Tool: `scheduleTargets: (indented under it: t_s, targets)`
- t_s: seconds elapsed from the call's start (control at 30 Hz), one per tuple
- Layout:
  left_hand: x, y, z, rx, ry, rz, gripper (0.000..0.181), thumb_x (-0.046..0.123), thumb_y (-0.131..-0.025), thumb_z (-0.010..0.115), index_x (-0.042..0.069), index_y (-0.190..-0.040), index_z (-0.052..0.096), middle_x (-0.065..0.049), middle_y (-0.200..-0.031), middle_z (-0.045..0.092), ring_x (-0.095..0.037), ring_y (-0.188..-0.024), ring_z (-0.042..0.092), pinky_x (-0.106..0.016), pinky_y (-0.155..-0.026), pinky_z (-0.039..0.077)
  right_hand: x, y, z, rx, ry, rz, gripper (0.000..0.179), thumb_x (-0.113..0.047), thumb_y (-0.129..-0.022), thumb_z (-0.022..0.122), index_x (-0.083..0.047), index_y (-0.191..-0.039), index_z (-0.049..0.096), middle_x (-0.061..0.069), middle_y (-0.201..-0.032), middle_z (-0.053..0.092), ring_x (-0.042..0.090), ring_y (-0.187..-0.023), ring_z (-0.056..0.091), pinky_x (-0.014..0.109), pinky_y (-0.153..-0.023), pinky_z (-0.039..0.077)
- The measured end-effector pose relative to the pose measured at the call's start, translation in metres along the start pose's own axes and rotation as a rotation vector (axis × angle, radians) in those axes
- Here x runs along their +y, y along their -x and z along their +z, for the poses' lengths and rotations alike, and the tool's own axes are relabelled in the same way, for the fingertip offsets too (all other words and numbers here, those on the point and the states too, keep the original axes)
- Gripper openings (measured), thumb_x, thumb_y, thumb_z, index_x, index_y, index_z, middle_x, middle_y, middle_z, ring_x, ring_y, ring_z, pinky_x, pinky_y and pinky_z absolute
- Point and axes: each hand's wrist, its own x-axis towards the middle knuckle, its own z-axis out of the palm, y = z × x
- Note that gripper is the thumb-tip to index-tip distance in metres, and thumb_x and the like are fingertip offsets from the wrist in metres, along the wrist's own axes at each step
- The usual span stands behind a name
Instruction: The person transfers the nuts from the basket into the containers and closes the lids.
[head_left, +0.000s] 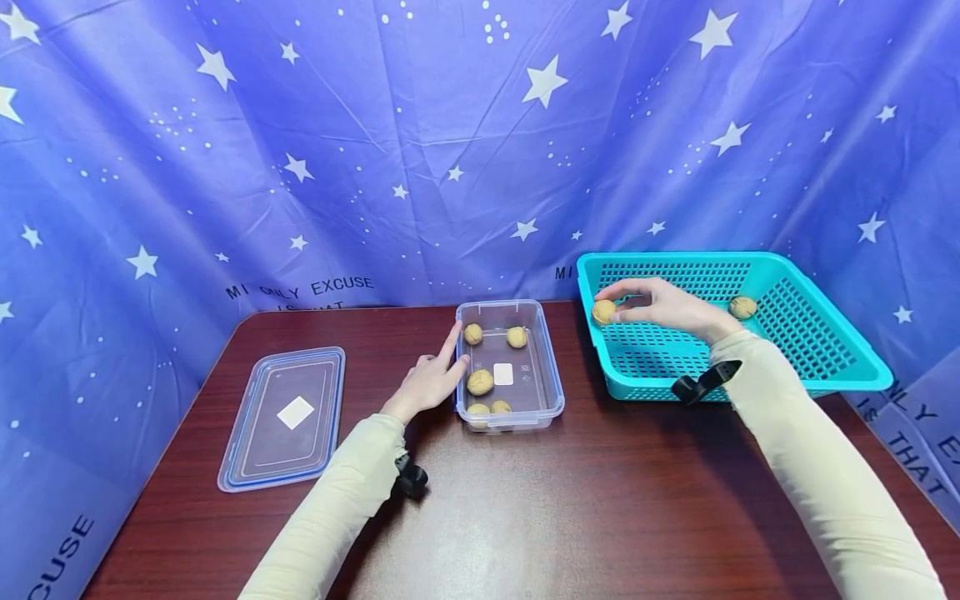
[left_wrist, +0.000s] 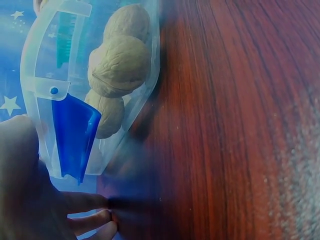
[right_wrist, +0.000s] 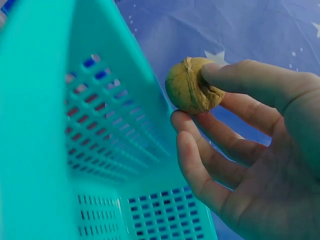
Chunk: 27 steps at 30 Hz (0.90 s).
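Observation:
My right hand (head_left: 660, 306) pinches a walnut (right_wrist: 192, 86) between thumb and fingertips, above the left side of a turquoise plastic basket (head_left: 840, 333). Another walnut (head_left: 742, 307) lies inside that basket, to the right of the hand. At the middle of the table stands a clear lidless container (head_left: 551, 375) with several walnuts in it, one walnut (head_left: 480, 382) near its left wall. My left hand (head_left: 429, 379) touches the container's left side with extended fingers. In the left wrist view, a blue latch (left_wrist: 75, 137) hangs from the container's rim beside that hand.
A clear lid (head_left: 281, 417) with a blue seal and a white label lies flat on the table's left. The dark wooden table (head_left: 540, 517) backs onto a blue star-patterned curtain (head_left: 420, 150). The basket's right corner juts past the table edge.

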Motion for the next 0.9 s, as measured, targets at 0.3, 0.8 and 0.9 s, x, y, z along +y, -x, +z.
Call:
scheduleTargets:
  t_s: [0.3,0.8,0.9]
  targets:
    - [0.001,0.0,-0.001,0.01,-0.003,0.009,0.063,0.044,-0.102,0.033,0.033,-0.156,0.003,-0.026,-0.134,0.051,-0.04,-0.123,0.044,-0.056,-0.095,0.037,-0.012,-0.005,0.015,-0.01,-0.011,-0.018,0.043,-0.021,-0.093,0.067,-0.009,-0.133,0.056,0.01,-0.133,0.053,0.028,-0.11,0.054,0.048,-0.091,0.043]
    - [0.002,0.001,-0.003,-0.002,0.001,0.008,0.062,0.046,-0.103,0.032,0.034,-0.156,0.002,-0.025,-0.136,0.051,-0.04,-0.125,0.043,-0.057,-0.097,0.035,-0.025,-0.022,0.045,-0.061,-0.061,-0.08,0.037,-0.009,-0.09,0.068,-0.008,-0.127,0.061,0.008,-0.123,0.06,0.026,-0.11,0.057,0.04,-0.089,0.048]
    - [0.001,0.001,-0.002,-0.005,0.004,0.011,0.062,0.045,-0.103,0.032,0.034,-0.156,0.002,-0.023,-0.136,0.051,-0.041,-0.126,0.042,-0.057,-0.097,0.035,-0.029,-0.027,0.051,-0.074,-0.067,-0.091,0.038,-0.008,-0.09,0.068,-0.004,-0.127,0.06,0.009,-0.118,0.062,0.026,-0.108,0.058,0.037,-0.087,0.049]
